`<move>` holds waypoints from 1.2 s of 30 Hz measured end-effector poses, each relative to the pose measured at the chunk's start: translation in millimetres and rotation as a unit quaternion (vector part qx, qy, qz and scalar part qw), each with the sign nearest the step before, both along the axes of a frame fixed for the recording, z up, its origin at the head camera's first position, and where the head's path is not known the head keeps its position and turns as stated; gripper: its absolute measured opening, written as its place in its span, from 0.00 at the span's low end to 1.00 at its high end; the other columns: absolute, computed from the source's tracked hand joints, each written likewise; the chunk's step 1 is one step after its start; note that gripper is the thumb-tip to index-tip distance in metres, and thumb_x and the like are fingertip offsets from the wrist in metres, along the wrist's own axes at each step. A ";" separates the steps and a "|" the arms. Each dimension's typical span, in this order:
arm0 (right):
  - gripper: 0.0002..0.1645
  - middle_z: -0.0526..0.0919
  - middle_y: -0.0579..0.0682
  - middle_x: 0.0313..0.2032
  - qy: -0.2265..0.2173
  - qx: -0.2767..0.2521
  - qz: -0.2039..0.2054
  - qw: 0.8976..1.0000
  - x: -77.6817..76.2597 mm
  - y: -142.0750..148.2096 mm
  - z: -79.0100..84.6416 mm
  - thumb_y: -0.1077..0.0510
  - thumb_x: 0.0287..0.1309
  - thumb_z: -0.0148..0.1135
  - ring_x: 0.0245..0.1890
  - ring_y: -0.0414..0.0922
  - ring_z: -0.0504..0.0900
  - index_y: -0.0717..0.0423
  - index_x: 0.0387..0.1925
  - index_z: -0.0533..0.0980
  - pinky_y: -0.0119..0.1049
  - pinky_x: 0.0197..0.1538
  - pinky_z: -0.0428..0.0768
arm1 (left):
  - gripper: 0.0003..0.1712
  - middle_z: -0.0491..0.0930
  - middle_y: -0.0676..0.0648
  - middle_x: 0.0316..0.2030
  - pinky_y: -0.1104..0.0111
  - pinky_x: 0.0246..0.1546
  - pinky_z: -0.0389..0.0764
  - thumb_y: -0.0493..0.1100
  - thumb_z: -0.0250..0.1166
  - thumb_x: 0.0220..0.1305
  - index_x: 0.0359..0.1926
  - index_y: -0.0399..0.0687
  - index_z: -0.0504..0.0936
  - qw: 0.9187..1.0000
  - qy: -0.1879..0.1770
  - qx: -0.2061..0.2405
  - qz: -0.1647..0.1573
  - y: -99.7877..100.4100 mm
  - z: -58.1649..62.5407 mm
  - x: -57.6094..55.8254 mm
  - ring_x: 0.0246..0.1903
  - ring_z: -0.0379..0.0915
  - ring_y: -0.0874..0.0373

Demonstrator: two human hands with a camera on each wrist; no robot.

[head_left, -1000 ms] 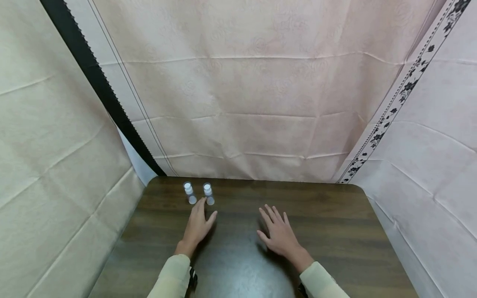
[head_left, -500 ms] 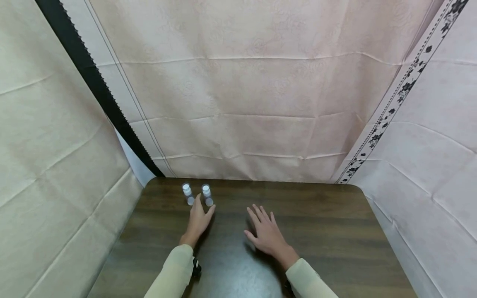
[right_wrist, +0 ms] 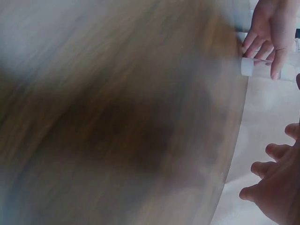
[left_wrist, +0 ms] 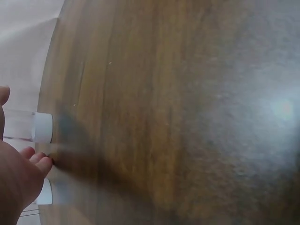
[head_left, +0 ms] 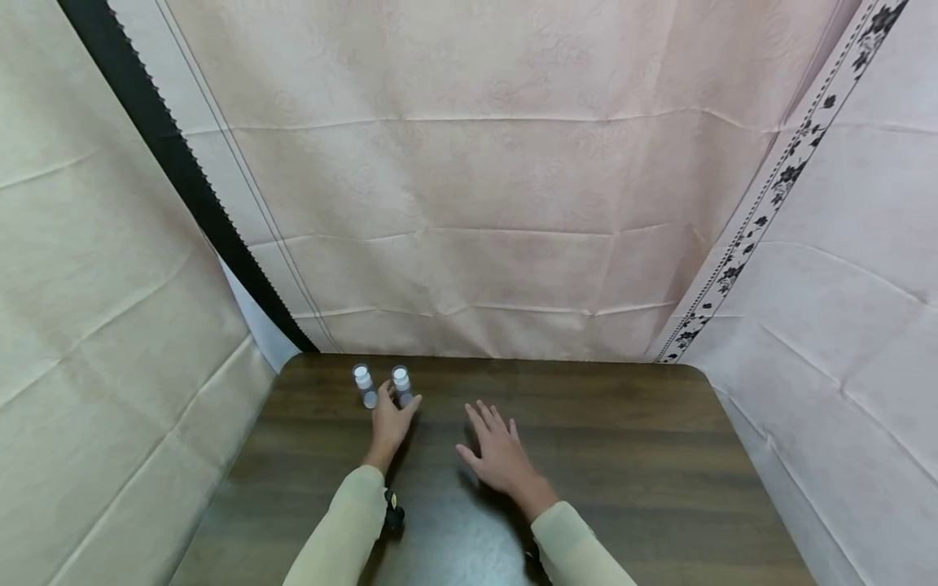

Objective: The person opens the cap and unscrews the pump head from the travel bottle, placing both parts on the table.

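Two small clear bottles with white tops and pale bases stand side by side at the back left of the table. My left hand (head_left: pixel 391 425) is at the right bottle (head_left: pixel 401 377), its fingers on that bottle's left side and its thumb on the right. The left bottle (head_left: pixel 362 376) stands just beyond those fingers. In the right wrist view, the left hand's thumb overlaps the clear body of a bottle (right_wrist: pixel 247 67). My right hand (head_left: pixel 500 460) is over the middle of the table, fingers spread and holding nothing.
The dark wooden table (head_left: pixel 623 456) has rounded back corners. A pale cloth (head_left: pixel 476 179) hangs right behind its back edge, with more cloth on the left (head_left: pixel 110 366) and right (head_left: pixel 828 325) sides. Both wrists carry dark devices.
My left hand has moved forward, bringing its fingers and thumb to either side of the right bottle. My right hand has shifted left. The bottles stay put on the table.
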State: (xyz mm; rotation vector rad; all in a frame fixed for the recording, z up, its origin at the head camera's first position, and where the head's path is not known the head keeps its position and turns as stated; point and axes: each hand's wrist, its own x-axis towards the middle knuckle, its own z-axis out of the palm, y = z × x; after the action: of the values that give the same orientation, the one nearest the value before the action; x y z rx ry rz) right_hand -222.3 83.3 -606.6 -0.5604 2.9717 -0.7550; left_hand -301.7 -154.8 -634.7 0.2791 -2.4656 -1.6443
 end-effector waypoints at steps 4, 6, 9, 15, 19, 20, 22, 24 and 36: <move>0.46 0.52 0.54 0.82 -0.010 -0.006 0.000 1.000 -2.9 -13.2 4.7 0.30 0.74 0.47 0.81 0.60 0.52 0.42 0.83 0.50 0.72 0.74 0.54 | 0.46 0.67 0.28 0.71 0.44 0.70 0.69 0.44 0.72 0.67 0.76 0.34 0.58 1.000 -0.001 0.001 -0.004 -1.5 1.7 -3.8 0.71 0.65 0.34; 0.45 0.52 0.54 0.82 -0.012 -0.005 -0.002 1.000 -4.4 -18.6 6.1 0.30 0.74 0.47 0.81 0.59 0.52 0.42 0.83 0.50 0.72 0.74 0.54 | 0.45 0.69 0.28 0.69 0.44 0.69 0.70 0.44 0.72 0.67 0.75 0.34 0.58 1.000 -0.004 -0.005 -0.009 -1.3 3.1 -5.5 0.70 0.66 0.34; 0.45 0.52 0.54 0.82 -0.017 -0.003 0.001 1.000 -6.3 -24.3 7.4 0.29 0.74 0.46 0.81 0.59 0.52 0.41 0.83 0.50 0.71 0.75 0.54 | 0.44 0.71 0.26 0.67 0.44 0.67 0.71 0.43 0.72 0.66 0.74 0.32 0.59 1.000 -0.001 -0.009 -0.005 1.0 3.4 -8.4 0.67 0.69 0.33; 0.47 0.53 0.54 0.82 -0.034 -0.017 0.000 0.999 -10.7 -32.0 8.8 0.27 0.74 0.45 0.80 0.60 0.53 0.42 0.83 0.50 0.72 0.74 0.54 | 0.38 0.76 0.26 0.62 0.44 0.64 0.74 0.38 0.72 0.65 0.69 0.30 0.65 1.000 0.020 -0.011 0.019 3.5 1.7 -11.8 0.63 0.73 0.33; 0.47 0.52 0.53 0.82 -0.049 -0.033 -0.011 0.998 -13.1 -33.9 8.0 0.28 0.73 0.46 0.81 0.59 0.53 0.42 0.83 0.49 0.72 0.74 0.54 | 0.33 0.78 0.25 0.59 0.45 0.62 0.76 0.36 0.72 0.65 0.66 0.29 0.69 0.999 0.030 -0.004 0.034 3.9 2.3 -12.6 0.60 0.76 0.33; 0.47 0.52 0.53 0.82 -0.051 -0.037 -0.013 0.998 -13.5 -33.9 7.5 0.28 0.73 0.46 0.81 0.59 0.53 0.42 0.83 0.49 0.72 0.74 0.54 | 0.32 0.79 0.25 0.58 0.45 0.61 0.76 0.36 0.72 0.65 0.65 0.29 0.70 0.999 0.030 -0.003 0.037 3.9 2.6 -12.7 0.60 0.76 0.33; 0.47 0.52 0.53 0.82 -0.056 -0.041 -0.017 0.997 -14.0 -33.8 6.9 0.28 0.73 0.46 0.81 0.59 0.52 0.42 0.83 0.49 0.72 0.74 0.53 | 0.31 0.79 0.26 0.57 0.45 0.61 0.77 0.35 0.72 0.65 0.64 0.29 0.71 0.999 0.029 -0.006 0.040 4.3 3.0 -13.0 0.59 0.77 0.33; 0.48 0.52 0.54 0.82 -0.061 -0.050 -0.019 0.997 -14.0 -33.6 6.8 0.28 0.73 0.47 0.81 0.59 0.52 0.43 0.83 0.49 0.72 0.74 0.52 | 0.29 0.80 0.27 0.56 0.45 0.60 0.78 0.35 0.72 0.65 0.63 0.30 0.73 0.999 0.029 -0.007 0.041 4.8 3.1 -12.8 0.58 0.78 0.34; 0.47 0.52 0.56 0.81 -0.072 -0.114 -0.029 0.990 -13.7 -27.2 12.4 0.31 0.74 0.49 0.81 0.60 0.52 0.45 0.83 0.48 0.72 0.75 0.51 | 0.19 0.85 0.31 0.49 0.47 0.53 0.81 0.35 0.73 0.63 0.53 0.32 0.81 0.997 0.057 -0.025 0.042 6.9 0.9 -10.5 0.51 0.82 0.38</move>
State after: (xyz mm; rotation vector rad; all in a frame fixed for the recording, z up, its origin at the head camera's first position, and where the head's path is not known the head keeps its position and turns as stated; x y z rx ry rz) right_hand -236.0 56.1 -594.2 -0.4069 2.7989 -1.0996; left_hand -312.2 -147.9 -633.8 0.2693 -2.3746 -1.5187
